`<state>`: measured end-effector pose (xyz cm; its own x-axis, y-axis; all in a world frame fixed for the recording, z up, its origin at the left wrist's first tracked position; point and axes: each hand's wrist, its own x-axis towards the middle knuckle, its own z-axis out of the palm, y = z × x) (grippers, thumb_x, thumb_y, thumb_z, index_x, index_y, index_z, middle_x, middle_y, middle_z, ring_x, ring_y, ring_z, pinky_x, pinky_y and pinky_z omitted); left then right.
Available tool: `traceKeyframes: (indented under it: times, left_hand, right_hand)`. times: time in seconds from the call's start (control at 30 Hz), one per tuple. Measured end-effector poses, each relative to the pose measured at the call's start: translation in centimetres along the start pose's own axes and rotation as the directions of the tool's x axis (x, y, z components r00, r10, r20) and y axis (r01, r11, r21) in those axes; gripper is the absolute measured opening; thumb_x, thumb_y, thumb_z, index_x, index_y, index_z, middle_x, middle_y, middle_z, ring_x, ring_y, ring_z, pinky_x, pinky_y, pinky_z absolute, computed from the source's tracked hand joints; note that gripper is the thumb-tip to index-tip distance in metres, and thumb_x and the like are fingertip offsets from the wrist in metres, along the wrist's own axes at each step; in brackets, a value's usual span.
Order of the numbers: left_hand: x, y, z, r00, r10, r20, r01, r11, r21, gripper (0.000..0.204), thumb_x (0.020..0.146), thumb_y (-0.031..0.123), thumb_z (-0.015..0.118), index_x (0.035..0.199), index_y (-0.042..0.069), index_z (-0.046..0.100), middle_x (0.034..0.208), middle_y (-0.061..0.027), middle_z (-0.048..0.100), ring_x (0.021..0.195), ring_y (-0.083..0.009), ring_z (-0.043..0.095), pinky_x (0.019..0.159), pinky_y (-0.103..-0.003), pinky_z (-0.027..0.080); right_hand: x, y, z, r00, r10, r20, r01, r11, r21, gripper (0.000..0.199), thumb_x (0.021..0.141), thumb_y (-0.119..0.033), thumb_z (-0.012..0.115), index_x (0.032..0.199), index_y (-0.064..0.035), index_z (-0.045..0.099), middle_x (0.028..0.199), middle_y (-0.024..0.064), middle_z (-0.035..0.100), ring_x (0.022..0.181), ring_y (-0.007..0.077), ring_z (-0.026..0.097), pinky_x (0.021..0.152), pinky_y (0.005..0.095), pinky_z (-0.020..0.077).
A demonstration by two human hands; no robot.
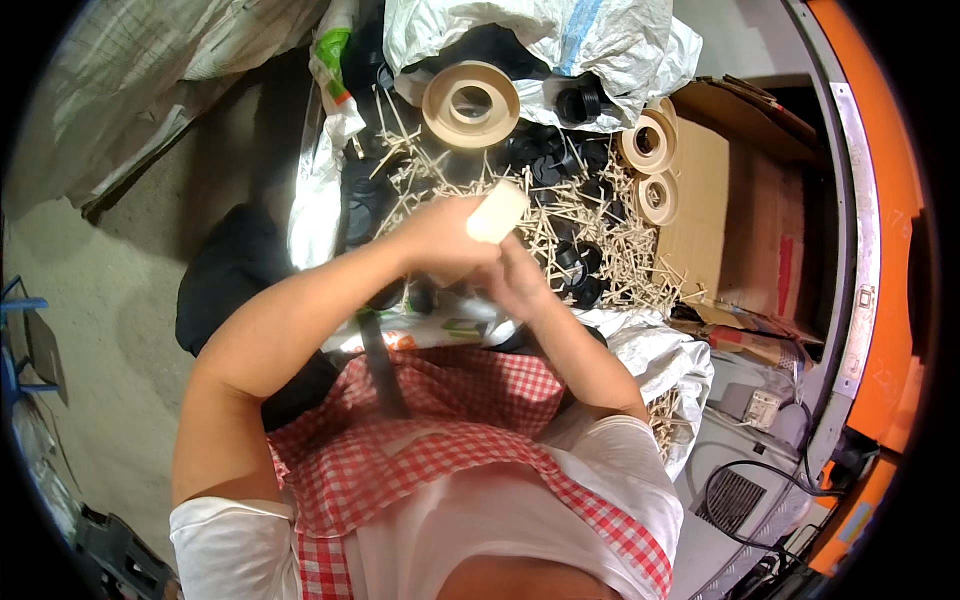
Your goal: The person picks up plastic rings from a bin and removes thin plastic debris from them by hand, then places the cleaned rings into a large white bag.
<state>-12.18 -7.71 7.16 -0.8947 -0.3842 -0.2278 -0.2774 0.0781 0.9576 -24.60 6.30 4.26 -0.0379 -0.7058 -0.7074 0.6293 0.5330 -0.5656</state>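
My left hand (445, 238) is closed on a cream-coloured, block-like piece (498, 212), bright and slightly smeared, so its exact kind is unclear. My right hand (518, 280) is just below and beside it, against the left hand; its fingers are blurred. Beneath both hands, many cream plastic sprues (600, 235), thin and branched, lie heaped among black ribbed round parts (578, 270). Beyond the hands sits a large cream ring (471, 104) with a stepped opening.
Smaller cream rings (650, 140) stand at the right of the heap, beside an opened cardboard box (745, 200). White woven sacks (640, 50) lie at the back. An orange machine frame (880, 200) runs along the right, with a black cable (725, 465) below.
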Motion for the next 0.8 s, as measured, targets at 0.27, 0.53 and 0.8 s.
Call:
traceKeyframes:
  times: [0.27,0.53,0.8]
  left_hand:
    - [0.1,-0.3,-0.6,0.928,-0.294,0.228,0.372,0.756,-0.538,0.042,0.073,0.031,0.062,0.100,-0.001,0.063,0.093,-0.0094,0.064,0.076,-0.0145,0.061,0.066,-0.027,0.048]
    - [0.0,-0.8,0.3,0.999,-0.043,0.019,0.047,0.954,-0.296,0.054,0.071,0.030,0.067,0.116,0.004,0.056,0.097,-0.0100,0.064,0.085,-0.0160,0.061,0.077,-0.029,0.048]
    - [0.2,-1.0,0.9,0.995,-0.078,-0.069,0.061,0.974,-0.218,0.056,0.070,0.028,0.068,0.119,0.005,0.055,0.093,-0.0097,0.065,0.083,-0.0164,0.061,0.076,-0.029,0.048]
  right_hand:
    - [-0.6,-0.6,-0.6,0.493,-0.537,0.684,0.647,-0.300,-0.701,0.068,0.062,-0.012,0.077,0.123,-0.0074,0.048,0.120,0.0174,0.044,0.117,0.0388,0.041,0.097,0.0488,0.0354]
    - [0.4,-0.5,-0.3,0.969,-0.247,0.017,0.233,0.891,-0.390,0.062,0.090,-0.029,0.055,0.136,-0.0064,0.019,0.115,0.0151,0.054,0.082,0.0229,0.062,0.067,0.0335,0.0531]
    - [0.7,-0.1,-1.4,0.828,-0.537,0.160,0.428,0.423,-0.799,0.060,0.094,-0.038,0.048,0.134,-0.0003,0.025,0.109,0.0154,0.059,0.094,0.0256,0.060,0.078,0.0339,0.0510]
